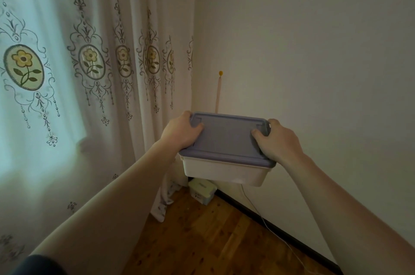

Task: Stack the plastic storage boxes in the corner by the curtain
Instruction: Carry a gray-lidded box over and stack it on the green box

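Note:
A white plastic storage box with a lilac lid (226, 140) hangs in the air in front of the room corner. My left hand (182, 131) grips its left end, thumb on the lid. My right hand (277, 140) grips the right end the same way. The box is roughly level, well above the floor. Below it, in the corner on the floor, a smaller pale box (202, 190) with a light lid shows partly; the held box hides its far part.
A white embroidered curtain (101, 72) hangs along the left and bunches on the wooden floor (202, 241). A plain wall (314, 61) with a dark skirting runs to the right. A thin white cable (265, 223) trails along the wall. A slim stick with a yellow tip (219, 93) stands in the corner.

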`<state>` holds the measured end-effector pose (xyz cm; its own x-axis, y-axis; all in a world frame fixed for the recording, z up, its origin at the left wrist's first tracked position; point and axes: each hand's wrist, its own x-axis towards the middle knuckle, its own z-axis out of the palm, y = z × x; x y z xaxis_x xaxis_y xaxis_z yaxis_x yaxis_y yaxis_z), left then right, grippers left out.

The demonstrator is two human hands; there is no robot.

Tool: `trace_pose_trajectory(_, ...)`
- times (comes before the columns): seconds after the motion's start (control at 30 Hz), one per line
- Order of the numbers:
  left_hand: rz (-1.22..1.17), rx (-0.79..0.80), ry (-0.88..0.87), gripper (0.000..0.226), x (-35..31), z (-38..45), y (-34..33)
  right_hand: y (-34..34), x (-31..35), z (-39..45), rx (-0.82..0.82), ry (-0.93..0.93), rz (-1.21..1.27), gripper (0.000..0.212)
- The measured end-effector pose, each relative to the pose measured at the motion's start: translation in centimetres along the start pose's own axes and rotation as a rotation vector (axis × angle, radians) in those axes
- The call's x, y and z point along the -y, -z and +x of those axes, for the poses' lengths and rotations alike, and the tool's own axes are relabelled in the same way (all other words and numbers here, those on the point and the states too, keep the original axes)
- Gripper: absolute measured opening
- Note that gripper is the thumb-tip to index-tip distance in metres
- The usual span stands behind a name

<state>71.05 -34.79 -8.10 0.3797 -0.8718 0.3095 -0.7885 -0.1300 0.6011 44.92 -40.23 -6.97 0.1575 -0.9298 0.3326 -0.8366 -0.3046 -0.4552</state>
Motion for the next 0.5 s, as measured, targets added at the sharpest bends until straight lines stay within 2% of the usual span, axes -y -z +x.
trace_pose_trajectory(0.5,-0.007,0.038,-0.076,0.057,8.8,18.7,-1.2,-11.1,6.0,14.8,-0.01,-0.075,-0.021,0.061)
